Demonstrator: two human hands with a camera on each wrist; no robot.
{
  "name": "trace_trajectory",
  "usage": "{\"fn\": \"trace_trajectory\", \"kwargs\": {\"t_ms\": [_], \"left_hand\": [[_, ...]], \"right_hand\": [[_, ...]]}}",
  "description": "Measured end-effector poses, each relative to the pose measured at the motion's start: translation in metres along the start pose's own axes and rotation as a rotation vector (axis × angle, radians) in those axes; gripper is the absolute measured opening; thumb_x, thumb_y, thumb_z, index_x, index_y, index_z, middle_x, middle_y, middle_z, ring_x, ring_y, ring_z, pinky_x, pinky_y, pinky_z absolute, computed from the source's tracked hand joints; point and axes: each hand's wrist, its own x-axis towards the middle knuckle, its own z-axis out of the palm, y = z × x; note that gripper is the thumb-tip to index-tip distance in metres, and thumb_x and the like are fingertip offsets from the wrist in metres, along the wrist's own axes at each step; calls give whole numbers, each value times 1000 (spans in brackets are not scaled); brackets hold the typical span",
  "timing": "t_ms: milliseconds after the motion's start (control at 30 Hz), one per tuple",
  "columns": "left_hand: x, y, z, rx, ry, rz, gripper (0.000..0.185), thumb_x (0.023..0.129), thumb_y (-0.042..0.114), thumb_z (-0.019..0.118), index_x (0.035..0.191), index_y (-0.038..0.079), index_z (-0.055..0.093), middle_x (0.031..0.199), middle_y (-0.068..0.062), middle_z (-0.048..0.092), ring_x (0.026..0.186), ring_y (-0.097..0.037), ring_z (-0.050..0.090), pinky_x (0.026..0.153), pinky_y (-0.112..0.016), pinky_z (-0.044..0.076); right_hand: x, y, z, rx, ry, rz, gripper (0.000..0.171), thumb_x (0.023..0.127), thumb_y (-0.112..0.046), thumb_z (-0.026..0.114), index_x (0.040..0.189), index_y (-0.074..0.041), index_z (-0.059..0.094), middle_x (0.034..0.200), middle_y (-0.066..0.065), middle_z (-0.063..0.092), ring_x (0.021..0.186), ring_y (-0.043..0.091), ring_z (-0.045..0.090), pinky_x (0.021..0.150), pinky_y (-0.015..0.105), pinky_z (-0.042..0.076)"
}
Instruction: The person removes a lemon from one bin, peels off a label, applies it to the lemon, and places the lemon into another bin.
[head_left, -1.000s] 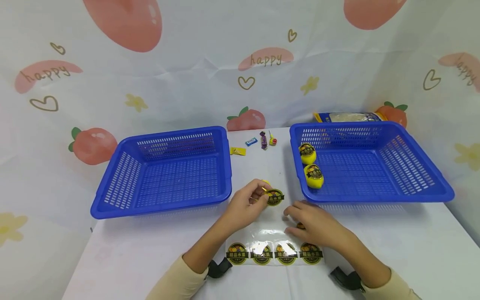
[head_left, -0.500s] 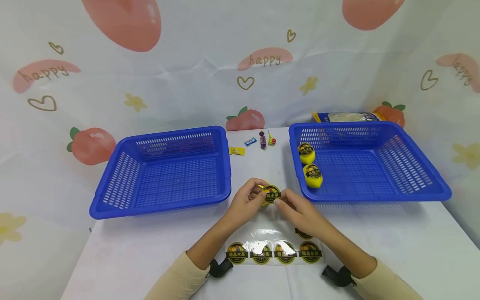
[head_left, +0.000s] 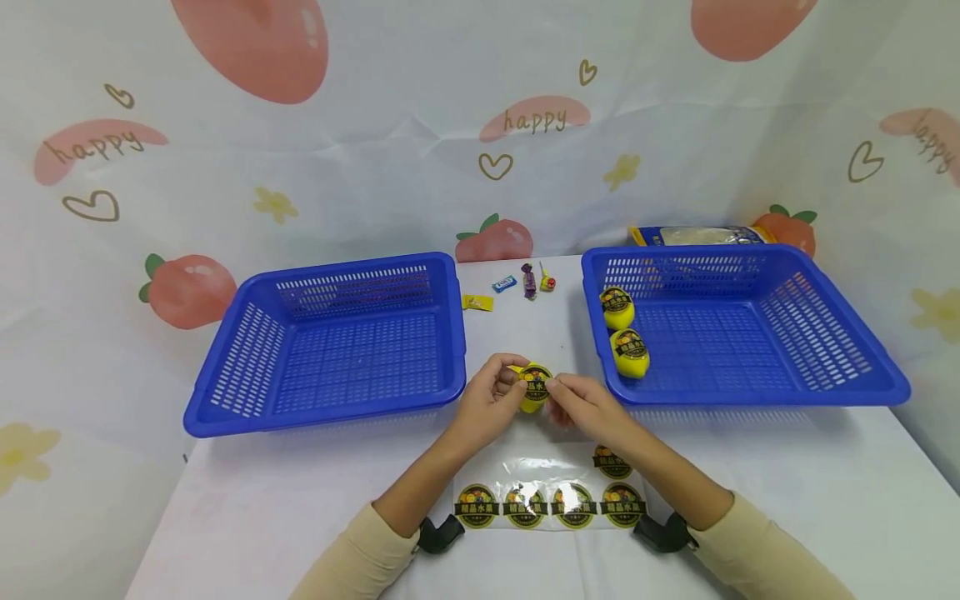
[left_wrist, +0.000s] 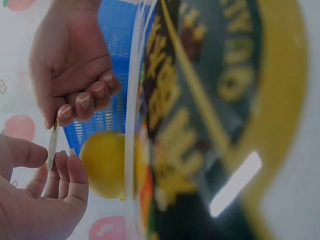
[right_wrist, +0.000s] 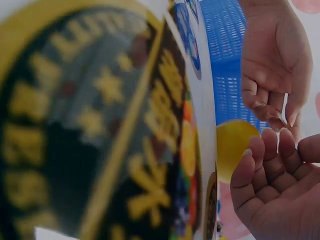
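At the centre of the frame, on the white table [head_left: 787,500] between the two blue baskets, the left hand [head_left: 487,402] and right hand [head_left: 585,408] both pinch a round yellow fruit [head_left: 534,388] bearing a black-and-gold sticker. Bare table lies to either side below the baskets. The backdrop reads "happy". The sticker sheet [head_left: 551,504] at lower centre carries Chinese characters.

Two lemons [head_left: 624,331] lie in the right basket [head_left: 825,392]; sticker sheet [head_left: 547,504] before both hands.
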Motion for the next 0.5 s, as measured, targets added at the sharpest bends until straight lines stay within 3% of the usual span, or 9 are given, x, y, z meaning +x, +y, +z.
{"fn": "trace_trajectory", "kwargs": {"t_ms": [100, 233, 367, 500], "left_hand": [[0, -2, 0, -9, 12, 8, 29, 96, 1, 58, 126, 2, 57, 95, -11, 60, 77, -16, 57, 64, -24, 50], [2, -5, 0, -102, 7, 0, 30, 97, -1, 58, 127, -2, 55, 96, -15, 59, 79, -22, 62, 70, -31, 57], [4, -8, 1, -238, -6, -77, 33, 97, -1, 58, 129, -5, 52, 96, -16, 60, 80, -24, 66, 77, -38, 59], [4, -9, 2, -363, -14, -176, 33, 98, 1, 58, 129, -8, 51, 97, -15, 61, 78, -18, 67, 79, -35, 59]], "right_hand": [[2, 0, -1, -3, -5, -14, 34, 107, -10, 45, 80, 2, 60, 72, 10, 61, 60, 17, 53, 53, 27, 46], [4, -2, -1, -1, -10, -35, 32, 107, -10, 45, 80, 1, 60, 72, 10, 61, 60, 17, 53, 53, 27, 46], [5, -1, -2, -13, -13, -74, 31, 107, -8, 44, 81, 1, 59, 73, 13, 61, 60, 18, 53, 54, 27, 47], [6, 1, -2, -21, -19, -103, 31, 107, -7, 43, 82, 3, 58, 74, 17, 61, 60, 17, 54, 54, 27, 48]]}}
